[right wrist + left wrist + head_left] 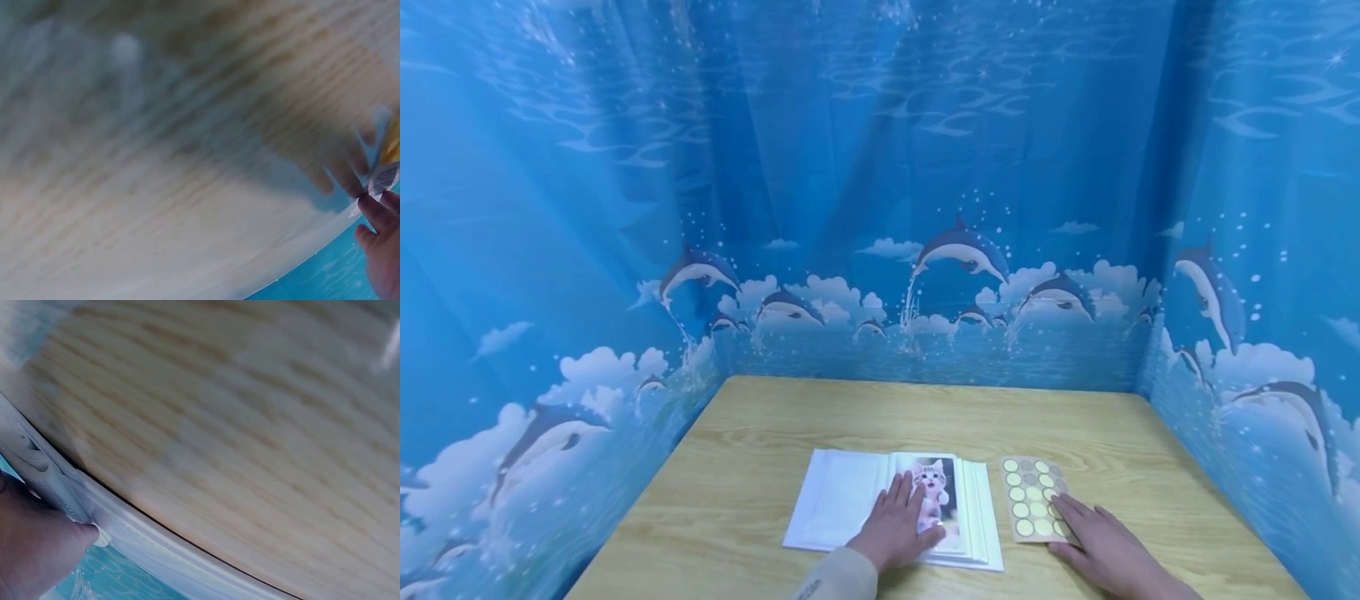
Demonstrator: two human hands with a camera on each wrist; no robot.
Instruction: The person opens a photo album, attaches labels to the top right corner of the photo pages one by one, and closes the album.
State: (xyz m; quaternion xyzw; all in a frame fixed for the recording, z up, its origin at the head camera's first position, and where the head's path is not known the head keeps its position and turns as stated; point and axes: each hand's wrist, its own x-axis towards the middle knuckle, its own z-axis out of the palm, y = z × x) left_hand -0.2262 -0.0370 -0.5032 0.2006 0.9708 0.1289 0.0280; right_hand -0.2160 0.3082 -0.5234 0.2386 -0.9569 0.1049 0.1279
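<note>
Your left hand (897, 523) lies flat on the kitten photo (934, 493) in the open album (820, 510) near you; your right hand (1101, 546), fingers extended, touches the sticker sheet (1032, 498) just right; a careless peel could slide it or crease a dot.

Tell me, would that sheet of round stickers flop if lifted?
Probably: the sticker sheet looks thin and lies flat on the table, so it would likely bend and weigh little. With the right hand only on its corner, it might slide.

Open album (850, 508), sticker sheet (1033, 498) beside
</note>
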